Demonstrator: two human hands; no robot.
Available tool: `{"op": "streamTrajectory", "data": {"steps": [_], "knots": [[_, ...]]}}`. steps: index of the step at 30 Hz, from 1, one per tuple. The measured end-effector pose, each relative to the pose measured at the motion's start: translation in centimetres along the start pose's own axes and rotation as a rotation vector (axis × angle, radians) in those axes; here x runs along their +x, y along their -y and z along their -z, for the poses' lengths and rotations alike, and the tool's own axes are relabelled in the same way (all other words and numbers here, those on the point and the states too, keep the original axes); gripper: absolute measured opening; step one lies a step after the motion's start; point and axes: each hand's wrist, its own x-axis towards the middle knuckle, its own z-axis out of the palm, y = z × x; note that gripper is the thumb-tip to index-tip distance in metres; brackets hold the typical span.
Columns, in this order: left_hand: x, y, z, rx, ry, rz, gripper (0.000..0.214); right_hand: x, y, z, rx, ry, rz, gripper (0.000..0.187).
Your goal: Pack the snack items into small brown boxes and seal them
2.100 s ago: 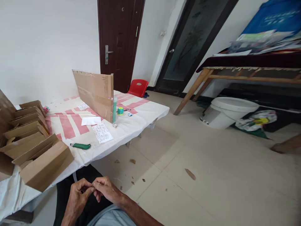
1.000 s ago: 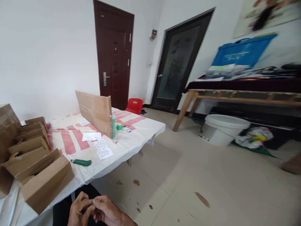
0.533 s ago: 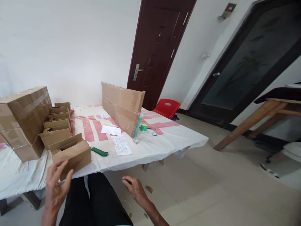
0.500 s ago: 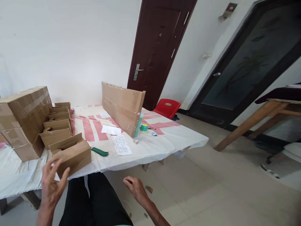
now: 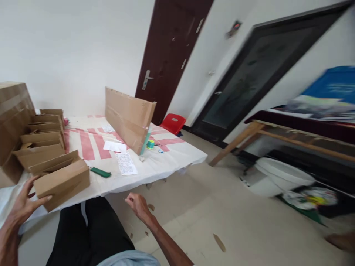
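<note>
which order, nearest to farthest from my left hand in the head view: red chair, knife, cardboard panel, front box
1. Front box, at the left hand
2. Knife, right of the box
3. Cardboard panel, standing farther back
4. Red chair, beyond the table

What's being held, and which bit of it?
The left hand has its grip around the left end of the nearest cardboard box, thumb on its near side. The right hand is curled; whether it pinches something tiny can't be told.
</note>
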Motion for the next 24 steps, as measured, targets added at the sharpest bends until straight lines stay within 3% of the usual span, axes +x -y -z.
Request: {"op": "streamTrajectory", "data": {"steps": [5, 10, 14, 18, 21, 24], "knots": [[-1.4, -1.6, 0.0, -0.200, 0.076, 0.100, 0.097, 2.9, 4.9, 1.4, 0.095, -0.014, 0.164, 0.046], [-3.1, -1.8, 1.0, -0.197, 0.131, 0.063, 0.098, 6.5, 12.2, 3.4, 0.288, -0.106, 0.524, 0.027], [-4.2, -2.6, 2.4, -0.164, 0.226, 0.041, 0.104, 8.2, 16.5, 4.5, 0.283, -0.003, 0.723, 0.022], [-4.0, -3.6, 3.6, -0.131, 0.381, 0.030, 0.101, 9.4, 19.2, 4.9, 0.165, 0.189, 0.869, 0.039], [-3.0, -4.3, 4.2, -0.139, 0.479, 0.052, 0.090, 9.9, 20.4, 4.7, 0.056, 0.318, 0.947, 0.051], [-2.0, -5.0, 4.3, -0.091, 0.459, 0.084, 0.069, 9.7, 20.4, 4.1, 0.012, 0.311, 0.971, 0.050]]}}
